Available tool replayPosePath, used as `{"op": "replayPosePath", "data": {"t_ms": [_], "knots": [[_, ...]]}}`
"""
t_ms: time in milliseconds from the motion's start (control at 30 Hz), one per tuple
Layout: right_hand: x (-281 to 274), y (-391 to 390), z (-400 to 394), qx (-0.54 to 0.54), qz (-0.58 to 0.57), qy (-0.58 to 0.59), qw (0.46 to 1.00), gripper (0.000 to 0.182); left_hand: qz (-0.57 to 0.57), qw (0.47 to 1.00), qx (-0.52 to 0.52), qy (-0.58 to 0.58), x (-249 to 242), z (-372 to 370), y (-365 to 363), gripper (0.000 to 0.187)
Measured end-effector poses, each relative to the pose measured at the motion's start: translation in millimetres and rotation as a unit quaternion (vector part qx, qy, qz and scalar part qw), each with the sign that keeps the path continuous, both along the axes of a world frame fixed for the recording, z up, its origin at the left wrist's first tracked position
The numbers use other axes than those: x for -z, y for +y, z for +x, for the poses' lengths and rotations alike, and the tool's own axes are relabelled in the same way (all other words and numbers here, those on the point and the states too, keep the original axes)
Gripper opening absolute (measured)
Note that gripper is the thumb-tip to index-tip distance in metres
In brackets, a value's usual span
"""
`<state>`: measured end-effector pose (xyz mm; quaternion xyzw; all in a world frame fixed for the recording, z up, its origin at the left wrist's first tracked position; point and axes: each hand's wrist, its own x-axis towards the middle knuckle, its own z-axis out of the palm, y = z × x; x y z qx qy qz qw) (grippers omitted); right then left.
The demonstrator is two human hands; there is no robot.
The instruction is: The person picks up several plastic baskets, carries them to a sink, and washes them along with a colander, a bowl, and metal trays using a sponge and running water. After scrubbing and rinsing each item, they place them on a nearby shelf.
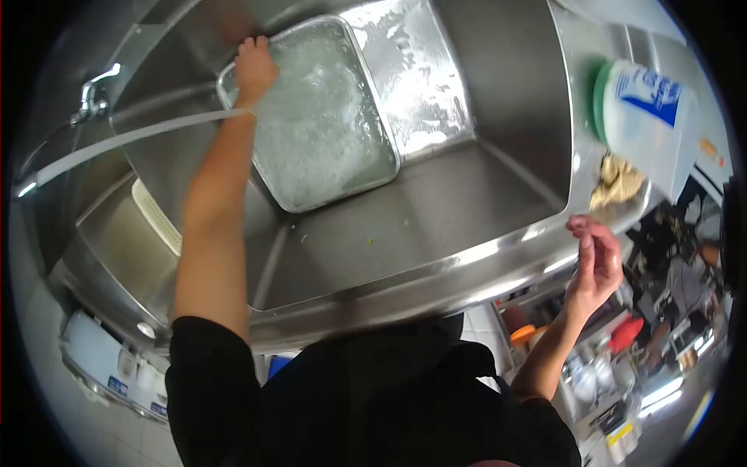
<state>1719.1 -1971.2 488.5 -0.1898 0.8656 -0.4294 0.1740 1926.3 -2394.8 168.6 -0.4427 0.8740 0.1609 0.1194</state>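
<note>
A rectangular metal tray point(387, 134) of cloudy, foamy water lies in the steel sink. My left hand point(257, 71) is closed at its far left corner, fingers curled over the rim; the exact grip is partly hidden. Across my left wrist runs a pale hose-like strip point(132, 138), coming from the left side. My right hand point(597, 261) is raised over the sink's front right edge, its fingers loosely bent and thumb apart, with nothing visible in it. The nearest thing to it is a crumpled beige cloth point(617, 181) on the right ledge.
A translucent container with a green lid point(601, 101) lies on the right ledge. To the left are a chrome tap point(93, 97) and a second basin with a pale perforated piece point(156, 218). Wet steel point(412, 70) shows beyond the tray. Shelves with kitchen items stand lower right.
</note>
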Motion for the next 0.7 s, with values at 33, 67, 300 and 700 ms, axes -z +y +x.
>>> {"op": "replayPosePath", "data": {"t_ms": [33, 67, 300, 700], "knots": [[5, -14, -16, -0.043, -0.022, -0.011, 0.999, 0.012, -0.098, 0.995, 0.006, -0.014, -13, -13, -7, 0.041], [4, -20, -23, -0.069, -0.054, -0.056, 0.995, 0.011, -0.099, 0.994, 0.032, -0.023, 5, -10, -15, 0.049], [27, -26, -55, -0.201, -0.058, -0.185, 0.960, 0.013, -0.141, 0.987, -0.057, 0.058, 50, -14, 2, 0.064], [49, -15, -47, -0.162, -0.090, -0.177, 0.967, 0.004, 0.021, 0.999, 0.042, 0.021, 22, 11, -54, 0.048]]}}
